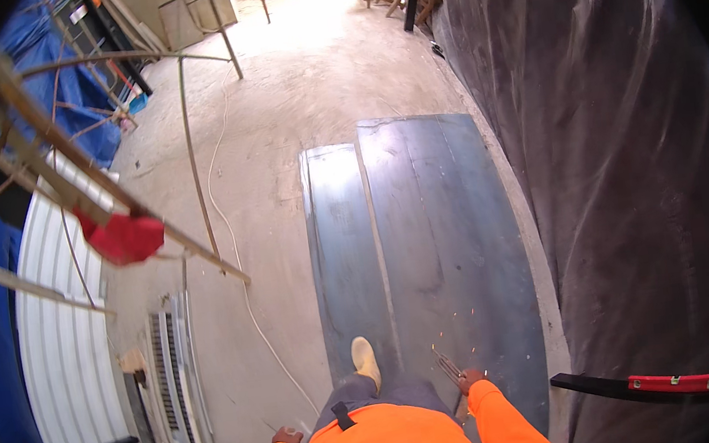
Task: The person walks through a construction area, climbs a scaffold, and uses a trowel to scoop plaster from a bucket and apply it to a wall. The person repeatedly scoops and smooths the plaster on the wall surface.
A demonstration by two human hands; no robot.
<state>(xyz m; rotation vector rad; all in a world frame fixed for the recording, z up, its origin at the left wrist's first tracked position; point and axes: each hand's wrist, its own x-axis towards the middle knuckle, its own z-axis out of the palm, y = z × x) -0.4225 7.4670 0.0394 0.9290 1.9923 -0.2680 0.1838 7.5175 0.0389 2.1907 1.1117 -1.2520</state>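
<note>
My right hand (471, 379) is closed on a slim metal tool (448, 364) over the steel sheets (430, 195); small orange specks like sparks show around its tip and below. Exactly what tool it is I cannot make out. My left hand (286, 438) is curled low beside my hip, a thin rod-like piece sticking up from it. My yellowish boot (365, 362) stands on the narrower left sheet (335, 241).
Scaffold frames (107, 197) with a red cloth (120, 235) stand at left, by corrugated panels (57, 334) and blue tarps. A white cable (260, 311) crosses the concrete floor. Dark plastic sheeting (603, 176) lines the right, near a red level (677, 382).
</note>
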